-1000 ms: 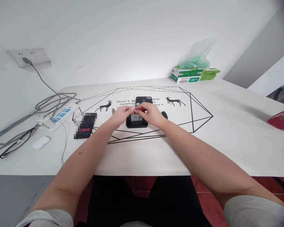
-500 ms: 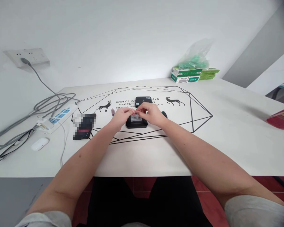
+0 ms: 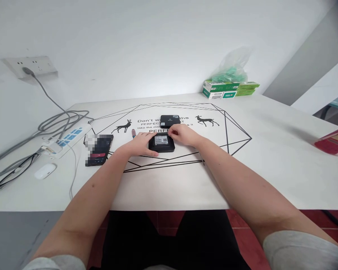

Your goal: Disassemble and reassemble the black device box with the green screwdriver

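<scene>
A black hard-drive case (image 3: pixel 166 148) lies flat at the middle of the table, with a white-labelled drive (image 3: pixel 161 140) showing inside. My left hand (image 3: pixel 142 144) spans the case's left side, thumb at the front edge and fingers at the back edge. At the back right corner, my right hand (image 3: pixel 183 135) has its fingertips pinched together; whatever is between them is too small to make out. Behind the case rests a flat black cover (image 3: pixel 169 121) with small stickers. The reddish handle of a tool (image 3: pixel 133 133), perhaps a screwdriver, pokes out beyond my left hand.
To the left are a phone (image 3: pixel 100 150), a power strip (image 3: pixel 71 138) with coiled grey cable, glasses (image 3: pixel 15 172) and a white earphone case (image 3: pixel 45 171). Green boxes (image 3: pixel 221 89) under a plastic bag stand at the back right. A red package (image 3: pixel 334 142) sits at the right edge.
My hands have parted from where they met over the drive. The left has spread along the case's left side; the right has shifted slightly right, uncovering the label.
</scene>
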Tool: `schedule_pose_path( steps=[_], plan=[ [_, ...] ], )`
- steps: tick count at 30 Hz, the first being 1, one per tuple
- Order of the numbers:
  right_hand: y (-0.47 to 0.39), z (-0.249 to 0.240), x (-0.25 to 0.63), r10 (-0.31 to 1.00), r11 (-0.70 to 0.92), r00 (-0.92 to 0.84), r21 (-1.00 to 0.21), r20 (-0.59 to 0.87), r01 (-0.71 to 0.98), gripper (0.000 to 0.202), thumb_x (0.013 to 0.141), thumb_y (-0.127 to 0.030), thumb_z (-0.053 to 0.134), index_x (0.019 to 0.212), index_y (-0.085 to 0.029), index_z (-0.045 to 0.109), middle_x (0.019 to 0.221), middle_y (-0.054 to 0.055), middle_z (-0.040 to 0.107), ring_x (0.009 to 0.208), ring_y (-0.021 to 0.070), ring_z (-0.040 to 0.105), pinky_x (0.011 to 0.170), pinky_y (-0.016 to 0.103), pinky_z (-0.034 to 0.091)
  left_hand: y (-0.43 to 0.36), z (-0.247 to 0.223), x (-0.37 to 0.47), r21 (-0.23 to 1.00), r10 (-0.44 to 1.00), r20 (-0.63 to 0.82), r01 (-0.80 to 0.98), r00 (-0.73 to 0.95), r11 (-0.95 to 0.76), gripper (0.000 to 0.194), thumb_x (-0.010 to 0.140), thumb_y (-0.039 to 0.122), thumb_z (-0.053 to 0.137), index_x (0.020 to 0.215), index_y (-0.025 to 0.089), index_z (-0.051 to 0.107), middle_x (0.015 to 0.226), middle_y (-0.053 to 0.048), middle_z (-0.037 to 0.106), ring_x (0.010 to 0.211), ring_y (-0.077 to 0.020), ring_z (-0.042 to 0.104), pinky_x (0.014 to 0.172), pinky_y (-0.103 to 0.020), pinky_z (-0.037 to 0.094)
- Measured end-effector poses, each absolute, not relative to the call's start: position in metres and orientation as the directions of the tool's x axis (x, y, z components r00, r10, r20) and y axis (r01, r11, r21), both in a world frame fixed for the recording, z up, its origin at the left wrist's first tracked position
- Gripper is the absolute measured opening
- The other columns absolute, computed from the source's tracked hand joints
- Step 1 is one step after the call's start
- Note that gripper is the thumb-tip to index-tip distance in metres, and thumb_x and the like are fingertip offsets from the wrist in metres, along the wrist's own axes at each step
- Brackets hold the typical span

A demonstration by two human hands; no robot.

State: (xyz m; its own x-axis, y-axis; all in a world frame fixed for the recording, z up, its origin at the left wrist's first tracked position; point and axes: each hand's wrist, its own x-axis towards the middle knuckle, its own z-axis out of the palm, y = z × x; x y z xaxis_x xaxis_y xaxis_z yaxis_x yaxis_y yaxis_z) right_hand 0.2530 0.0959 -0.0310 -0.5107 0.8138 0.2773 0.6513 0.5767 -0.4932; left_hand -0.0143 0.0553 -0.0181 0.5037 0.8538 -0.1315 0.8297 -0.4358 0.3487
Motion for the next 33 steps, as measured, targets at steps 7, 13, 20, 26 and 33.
schedule_pose_path(
  steps=[7,13,20,26,33],
  plan=[
    [0.093,-0.025,0.252,0.752,0.652,-0.609,-0.419,0.253,0.632,0.022,0.092,-0.016,0.058,0.087,-0.021,0.079,0.098,0.01,0.08,0.09,0.0254,0.071,0.087,0.038,0.055,0.055,-0.02,-0.016,0.371,0.86,-0.114,0.824,0.497,-0.428,0.116,0.077,0.073,0.078,0.173,0.026,0.034,0.171,-0.018,0.046,0.16,-0.0464,0.031,0.133,-0.064,0.015],
    [0.094,-0.008,0.272,0.927,0.346,-0.272,-0.309,0.258,0.886,0.027,0.1,-0.026,0.056,0.116,-0.02,0.076,0.123,0.017,0.078,0.113,0.0366,0.073,0.093,0.048,0.057,0.054,-0.015,-0.016,0.385,0.862,-0.137,0.828,0.488,-0.408,0.117,0.076,0.07,0.079,0.173,0.024,0.033,0.173,-0.018,0.042,0.161,-0.0446,0.031,0.132,-0.059,0.025],
    [0.091,0.006,0.306,0.952,-0.094,0.013,-0.25,-0.307,0.964,0.043,0.087,-0.053,0.083,0.106,-0.015,0.075,0.091,0.017,0.081,0.075,0.0331,0.079,0.081,0.048,0.061,0.048,-0.012,-0.011,0.367,0.877,-0.128,0.844,0.463,-0.392,0.116,0.075,0.073,0.076,0.171,0.022,0.035,0.168,-0.018,0.044,0.16,-0.0426,0.031,0.131,-0.056,0.031],
    [0.082,0.011,0.294,0.992,0.122,-0.073,-0.589,0.107,0.799,0.033,0.091,-0.031,0.075,0.121,-0.019,0.07,0.108,0.01,0.08,0.078,0.0205,0.075,0.08,0.036,0.06,0.036,-0.018,0.008,0.345,0.856,-0.068,0.817,0.513,-0.463,0.112,0.075,0.076,0.075,0.166,0.021,0.04,0.163,-0.019,0.05,0.153,-0.0441,0.04,0.126,-0.055,0.038],
    [0.085,0.001,0.25,0.718,0.642,0.081,-0.703,0.691,0.306,0.038,0.097,-0.042,0.069,0.131,-0.029,0.06,0.122,0.006,0.072,0.091,0.0191,0.072,0.077,0.036,0.064,0.036,-0.025,0.012,0.378,0.816,-0.047,0.767,0.576,-0.519,0.111,0.072,0.074,0.08,0.163,0.023,0.043,0.162,-0.018,0.05,0.151,-0.045,0.04,0.125,-0.058,0.036]
  ],
)
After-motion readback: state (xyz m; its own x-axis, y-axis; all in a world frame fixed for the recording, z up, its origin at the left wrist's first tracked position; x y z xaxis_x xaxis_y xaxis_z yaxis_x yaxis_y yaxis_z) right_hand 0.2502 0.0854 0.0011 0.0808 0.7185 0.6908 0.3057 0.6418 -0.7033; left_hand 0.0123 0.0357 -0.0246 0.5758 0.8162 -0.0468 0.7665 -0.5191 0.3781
